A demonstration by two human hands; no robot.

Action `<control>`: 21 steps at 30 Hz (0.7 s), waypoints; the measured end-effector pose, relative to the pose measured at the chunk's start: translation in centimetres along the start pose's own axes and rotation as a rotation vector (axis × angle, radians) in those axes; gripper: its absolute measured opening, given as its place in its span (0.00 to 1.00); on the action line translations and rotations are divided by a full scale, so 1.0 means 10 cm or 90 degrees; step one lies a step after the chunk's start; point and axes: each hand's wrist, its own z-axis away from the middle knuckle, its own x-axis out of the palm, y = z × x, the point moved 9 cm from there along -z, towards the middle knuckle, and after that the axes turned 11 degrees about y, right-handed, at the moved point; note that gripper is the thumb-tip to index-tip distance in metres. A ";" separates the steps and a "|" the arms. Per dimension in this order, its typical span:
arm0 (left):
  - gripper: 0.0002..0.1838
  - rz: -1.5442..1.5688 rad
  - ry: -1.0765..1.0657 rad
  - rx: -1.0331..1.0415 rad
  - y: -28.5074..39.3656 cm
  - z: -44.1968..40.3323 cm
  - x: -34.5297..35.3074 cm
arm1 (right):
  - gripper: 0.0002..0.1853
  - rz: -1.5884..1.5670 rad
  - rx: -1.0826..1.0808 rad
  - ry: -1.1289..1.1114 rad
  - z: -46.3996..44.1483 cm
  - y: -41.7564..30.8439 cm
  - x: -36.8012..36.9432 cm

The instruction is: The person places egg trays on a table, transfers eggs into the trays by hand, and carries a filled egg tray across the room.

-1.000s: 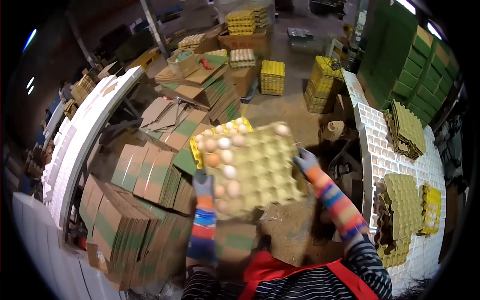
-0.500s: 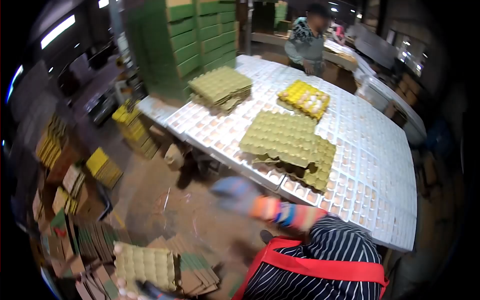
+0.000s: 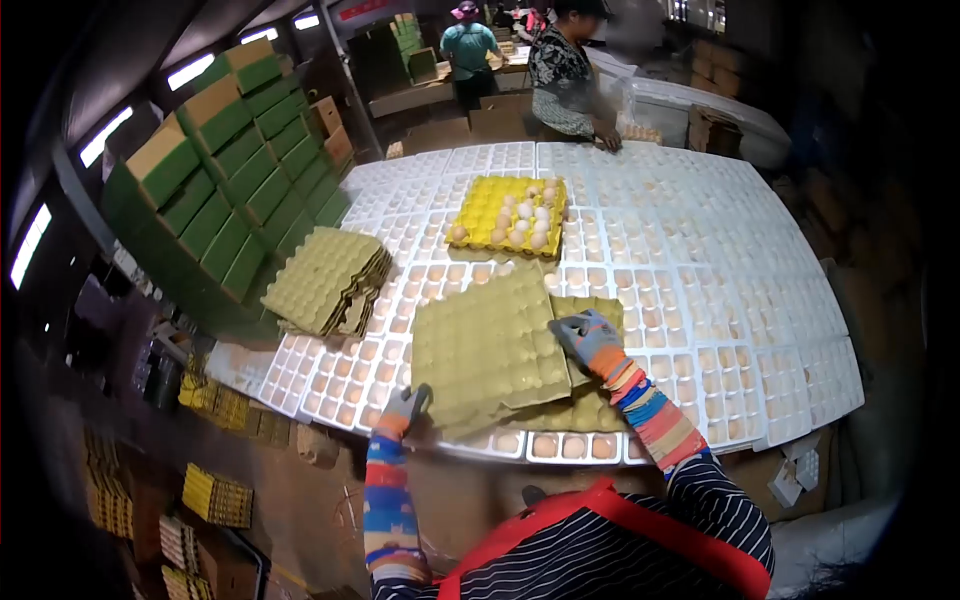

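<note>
A grey-green pulp egg tray (image 3: 485, 350) lies tilted over more egg trays (image 3: 585, 412) near the front of the table. My left hand (image 3: 405, 408), in a grey and orange glove, is closed on its front left corner. My right hand (image 3: 590, 338), gloved the same way, grips its right edge with curled fingers. Behind it sits a yellow egg tray (image 3: 480, 212) partly filled with brown and pale eggs (image 3: 522, 222). To the left is a stack of pulp trays (image 3: 328, 280).
White compartment trays of eggs (image 3: 650, 300) cover the table. Green cartons (image 3: 225, 170) are piled at the left. A person (image 3: 570, 80) stands at the far edge, another person (image 3: 468, 50) farther back. Yellow trays (image 3: 217, 496) stand on the floor.
My view has swung from the floor at the left to the table. My left hand came up from beside a floor-level tray, and my right hand moved onto the tray at the table.
</note>
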 end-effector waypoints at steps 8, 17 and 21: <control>0.30 0.162 0.065 0.142 1.22 -0.91 -0.69 | 0.19 -0.508 0.578 0.058 -1.14 1.51 0.74; 0.35 0.107 -0.093 0.136 1.57 -3.62 0.67 | 0.33 -0.206 0.390 0.075 -2.60 2.12 1.37; 0.31 0.098 -0.035 0.213 1.32 -4.58 1.19 | 0.38 -0.406 0.252 0.020 -3.11 2.15 1.87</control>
